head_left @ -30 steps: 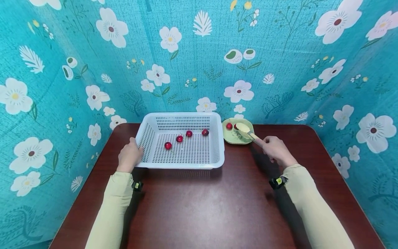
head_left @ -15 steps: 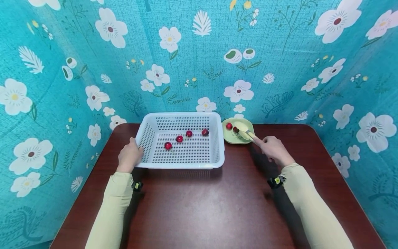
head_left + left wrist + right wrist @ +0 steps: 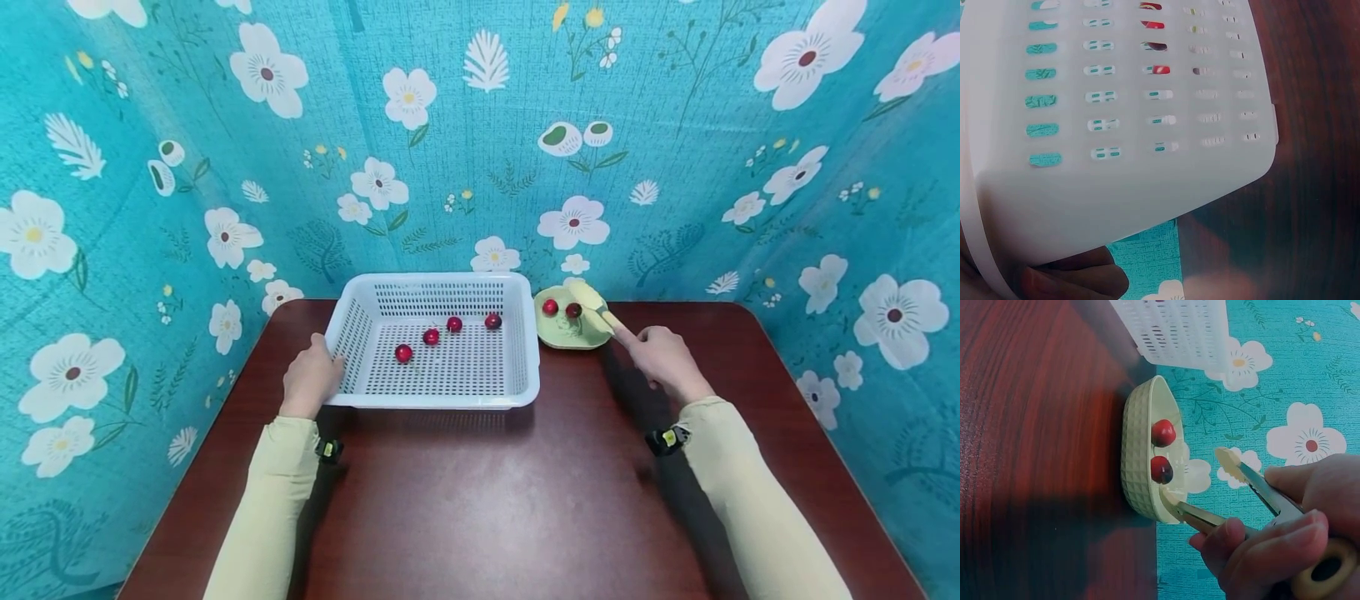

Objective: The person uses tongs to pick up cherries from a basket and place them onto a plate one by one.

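Metal tongs w/ pale-yellow tips (image 3: 588,297) have shifted aside since half a sec ago, so the dark-red round cherry (image 3: 573,310) is uncovered. Nearest: glossy red-brown wood-grain table (image 3: 450,500), in front of the white perforated plastic basket (image 3: 435,400); smooth top, so a dropped cherry would prob. roll. Left hand (image 3: 310,379) grips the basket's left end, fingers curled under the rim; a careless tug could slide it & set its load rolling. Right hand (image 3: 663,358), right of the basket, holds the tongs, spread wide, nothing between the tips. Inside the basket, four shiny red cherries (image 3: 431,337) lie loose. Just right of the basket sits the pale-green textured dish (image 3: 558,345) w/ the dark-red cherry & a brighter red round cherry (image 3: 550,307). One tip is down in the dish, just beside the darker one (contact? can't tell), the other raised; closing off-centre could squirt that round fruit away, and pressing on the wall could tip the dish. Farthest, behind the basket: turquoise flower-print cloth (image 3: 480,167).
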A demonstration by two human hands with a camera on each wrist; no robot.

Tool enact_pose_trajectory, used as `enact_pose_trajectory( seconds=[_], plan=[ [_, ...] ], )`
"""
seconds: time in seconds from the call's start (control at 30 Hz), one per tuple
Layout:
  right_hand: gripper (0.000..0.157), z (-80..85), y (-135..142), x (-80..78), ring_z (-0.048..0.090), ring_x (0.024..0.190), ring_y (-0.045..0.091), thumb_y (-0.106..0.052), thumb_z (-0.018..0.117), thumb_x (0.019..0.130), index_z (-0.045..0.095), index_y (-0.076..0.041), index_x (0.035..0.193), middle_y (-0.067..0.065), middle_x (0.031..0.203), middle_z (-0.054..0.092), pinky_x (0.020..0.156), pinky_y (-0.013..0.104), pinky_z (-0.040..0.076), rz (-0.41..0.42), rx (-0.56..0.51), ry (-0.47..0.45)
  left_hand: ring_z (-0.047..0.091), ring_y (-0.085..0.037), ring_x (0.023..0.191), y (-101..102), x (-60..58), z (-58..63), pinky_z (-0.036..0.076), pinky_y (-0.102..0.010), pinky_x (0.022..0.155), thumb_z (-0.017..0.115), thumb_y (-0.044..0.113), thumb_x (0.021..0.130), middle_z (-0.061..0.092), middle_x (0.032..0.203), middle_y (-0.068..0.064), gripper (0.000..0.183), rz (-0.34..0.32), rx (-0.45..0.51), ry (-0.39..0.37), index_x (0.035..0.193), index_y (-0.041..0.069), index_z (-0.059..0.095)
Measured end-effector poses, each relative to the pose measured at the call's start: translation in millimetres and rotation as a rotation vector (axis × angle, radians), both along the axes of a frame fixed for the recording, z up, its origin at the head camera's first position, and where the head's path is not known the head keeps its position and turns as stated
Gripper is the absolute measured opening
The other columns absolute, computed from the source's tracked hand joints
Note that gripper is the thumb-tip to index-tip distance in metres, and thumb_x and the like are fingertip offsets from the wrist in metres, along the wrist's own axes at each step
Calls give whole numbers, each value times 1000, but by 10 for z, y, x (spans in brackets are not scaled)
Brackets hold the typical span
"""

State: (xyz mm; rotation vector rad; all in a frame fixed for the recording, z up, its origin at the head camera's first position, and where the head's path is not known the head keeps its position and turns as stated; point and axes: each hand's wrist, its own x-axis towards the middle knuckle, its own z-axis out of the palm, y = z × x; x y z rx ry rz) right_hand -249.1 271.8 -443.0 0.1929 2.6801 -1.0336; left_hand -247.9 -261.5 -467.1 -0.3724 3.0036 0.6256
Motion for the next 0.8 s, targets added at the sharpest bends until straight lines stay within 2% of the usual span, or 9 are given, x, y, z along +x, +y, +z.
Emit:
enact_pose_trajectory(
  seconds=[0.23,0.33,0.57,0.67,0.8],
  plan=[
    [64,22,23,36,48,45,20,-64,44,103,52,-2,92,3,59,48,43,34,39,-29,-42,36,69,-40,81,8,11,10,57,-54,71,57,21,103,63,105,-32,49,-4,-1,7,136,-11,37],
    [70,44,17,37,46,45,17,-68,44,101,54,0,93,1,61,49,43,34,40,-38,-125,27,69,-40,81,10,18,19,57,-54,71,57,20,103,63,105,-32,48,-5,1,7,134,-10,38],
    [72,132,-49,53,39,41,11,-66,43,103,50,5,92,-3,56,43,43,30,39,0,-436,-10,69,-40,80,10,22,25,57,-53,69,56,21,103,64,103,-32,48,-11,-4,10,135,-11,38],
    [70,163,-97,72,38,41,10,-66,42,103,50,3,95,-4,59,45,42,28,38,20,-490,-16,69,-40,80,10,25,23,57,-53,69,56,21,103,64,103,-32,48,-9,-4,12,135,-11,38],
    [71,193,-161,101,37,41,10,-68,41,102,51,2,97,-4,61,45,43,26,37,35,-510,-24,69,-39,79,11,20,15,57,-52,69,56,21,103,64,103,-32,48,-5,-3,9,135,-11,38]
  ],
)
